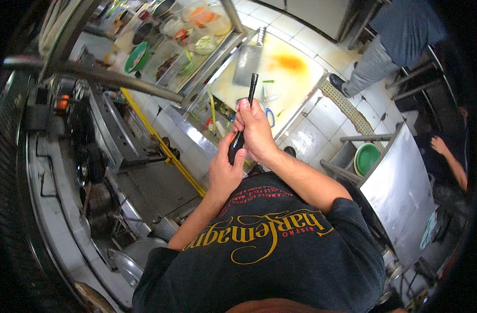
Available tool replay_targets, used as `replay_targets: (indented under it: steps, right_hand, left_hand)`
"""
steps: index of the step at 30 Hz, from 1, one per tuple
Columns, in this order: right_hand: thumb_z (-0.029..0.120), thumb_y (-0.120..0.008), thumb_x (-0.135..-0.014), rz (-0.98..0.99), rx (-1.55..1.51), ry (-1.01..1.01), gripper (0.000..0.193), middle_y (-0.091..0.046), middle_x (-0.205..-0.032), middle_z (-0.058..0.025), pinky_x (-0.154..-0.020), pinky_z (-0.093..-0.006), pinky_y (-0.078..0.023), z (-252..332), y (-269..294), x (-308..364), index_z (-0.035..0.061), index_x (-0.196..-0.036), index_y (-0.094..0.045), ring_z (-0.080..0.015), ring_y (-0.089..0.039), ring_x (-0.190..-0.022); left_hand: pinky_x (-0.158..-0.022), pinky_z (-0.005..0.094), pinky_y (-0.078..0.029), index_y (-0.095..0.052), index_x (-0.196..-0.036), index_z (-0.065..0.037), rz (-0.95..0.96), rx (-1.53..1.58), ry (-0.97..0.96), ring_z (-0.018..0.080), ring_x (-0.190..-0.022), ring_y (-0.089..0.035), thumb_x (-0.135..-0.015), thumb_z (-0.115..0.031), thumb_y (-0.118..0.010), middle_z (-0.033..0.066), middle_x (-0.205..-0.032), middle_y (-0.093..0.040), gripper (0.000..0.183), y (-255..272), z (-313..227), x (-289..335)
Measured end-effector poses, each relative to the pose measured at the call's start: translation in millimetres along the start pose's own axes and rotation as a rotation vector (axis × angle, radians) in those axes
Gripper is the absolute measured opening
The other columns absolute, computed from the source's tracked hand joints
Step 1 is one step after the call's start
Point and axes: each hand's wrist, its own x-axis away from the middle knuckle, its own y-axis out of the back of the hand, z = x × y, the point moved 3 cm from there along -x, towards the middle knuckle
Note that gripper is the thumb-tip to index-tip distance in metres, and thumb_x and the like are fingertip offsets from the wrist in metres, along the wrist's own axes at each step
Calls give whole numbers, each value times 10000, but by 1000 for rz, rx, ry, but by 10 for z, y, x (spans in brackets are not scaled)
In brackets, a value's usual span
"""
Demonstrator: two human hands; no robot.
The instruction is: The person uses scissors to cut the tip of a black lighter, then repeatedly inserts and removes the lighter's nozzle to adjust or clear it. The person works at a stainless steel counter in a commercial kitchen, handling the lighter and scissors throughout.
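Both my hands are raised in front of my dark shirt, around a black long-necked lighter (237, 150) with an orange part on its body. My left hand (224, 175) wraps the lower body, fingers curled. Just above it, my right hand (258, 134) closes round the upper part, and the thin black neck points up past its thumb. Beyond the hands lies a pale cutting board (301, 86) with an orange stain. On it are a broad cleaver (247, 65), blue-handled scissors (270, 118) and bits of green vegetable.
Left of the board, a shelf carries tubs of cut vegetables (206, 44) and a green bowl (137, 57). A yellow pipe (162, 141) runs along the cooking station at left. At right stand a steel table (397, 198), another green bowl (366, 158) and a person (400, 47).
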Motion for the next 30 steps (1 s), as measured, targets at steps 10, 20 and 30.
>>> replay_targets:
  steps: [10,20,30]
  right_hand:
    - [334,-428,-1081,241,-93,-34,235,-321,-674,38,-571,-247,-323,-381,-415,213,117,-991,-435,-76,-294,-583]
    - [295,-432,-1082,246,-69,-5,205,-347,-702,25,-579,-250,-350,-394,-441,252,106,-1004,-438,-80,-319,-592]
    - [261,-468,-1070,358,4,14,176,-411,-816,8,-622,-251,-383,-345,-437,307,91,-1104,-440,-89,-378,-657]
  left_hand:
    - [-800,377,-533,-573,-1246,-13,-129,-35,76,304,-931,-699,-931,-221,-650,186,-1029,-668,386,405,193,330]
    - [-759,402,-539,-560,-1241,-34,-127,-54,50,398,-913,-687,-908,-199,-680,215,-1025,-649,391,440,264,377]
    - [-768,351,-521,-560,-1217,6,-159,-21,-53,241,-851,-660,-949,-221,-609,133,-992,-656,354,426,234,365]
